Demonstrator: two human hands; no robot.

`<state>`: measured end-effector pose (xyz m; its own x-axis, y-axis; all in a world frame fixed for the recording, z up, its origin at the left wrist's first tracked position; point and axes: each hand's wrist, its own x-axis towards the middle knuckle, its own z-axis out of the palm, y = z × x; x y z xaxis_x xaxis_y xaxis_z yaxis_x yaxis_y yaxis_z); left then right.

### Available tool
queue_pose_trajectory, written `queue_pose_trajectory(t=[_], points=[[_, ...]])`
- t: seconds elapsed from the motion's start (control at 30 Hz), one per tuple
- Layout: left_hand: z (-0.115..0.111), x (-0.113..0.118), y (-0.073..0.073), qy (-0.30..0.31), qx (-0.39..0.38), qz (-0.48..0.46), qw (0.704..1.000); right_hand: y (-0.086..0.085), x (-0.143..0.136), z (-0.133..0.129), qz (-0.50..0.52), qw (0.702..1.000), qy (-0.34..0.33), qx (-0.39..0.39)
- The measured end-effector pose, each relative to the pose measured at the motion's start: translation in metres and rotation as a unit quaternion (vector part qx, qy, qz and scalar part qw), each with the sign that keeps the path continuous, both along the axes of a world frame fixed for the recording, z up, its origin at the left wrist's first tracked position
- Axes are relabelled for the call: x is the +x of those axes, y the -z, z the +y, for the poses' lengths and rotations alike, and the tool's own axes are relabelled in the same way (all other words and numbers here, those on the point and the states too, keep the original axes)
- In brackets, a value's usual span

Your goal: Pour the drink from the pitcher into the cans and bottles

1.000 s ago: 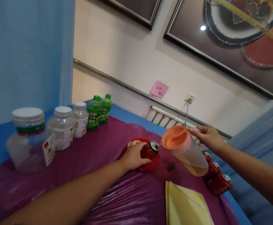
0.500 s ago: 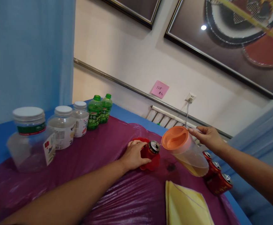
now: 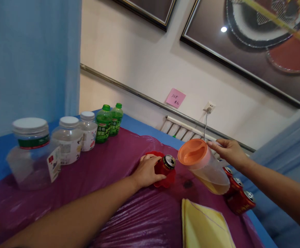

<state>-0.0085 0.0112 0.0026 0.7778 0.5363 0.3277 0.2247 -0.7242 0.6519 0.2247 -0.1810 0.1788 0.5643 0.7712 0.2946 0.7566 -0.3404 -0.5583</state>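
My left hand [image 3: 147, 171] is closed around a red drink can [image 3: 162, 167] that stands in a red scalloped dish [image 3: 169, 181]. The can's silver top faces up, and its opening shows dark. My right hand [image 3: 228, 153] grips the handle of a clear plastic pitcher [image 3: 210, 174] with an orange lid [image 3: 192, 152]. Tilted to the left, the pitcher has its lid's edge close beside the can's top. Some yellowish liquid lies along its lower side. Whether liquid is running from the spout into the can, I cannot tell for sure.
Clear jars with white lids [image 3: 30, 124] and two green bottles [image 3: 104, 124] line the left side. Several red cans [image 3: 242, 202] stand at the right, behind the pitcher. A folded yellow cloth [image 3: 204, 225] lies in front on the purple plastic sheet [image 3: 129, 217].
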Motion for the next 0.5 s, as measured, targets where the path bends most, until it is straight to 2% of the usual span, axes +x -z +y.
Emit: queue_pose_trajectory(t=[0.5], points=[[-0.0011, -0.0008, -0.0016, -0.002, -0.008, -0.004, 1.0, 0.0001, -0.0038, -0.0011, -0.003, 1.0, -0.004, -0.007]])
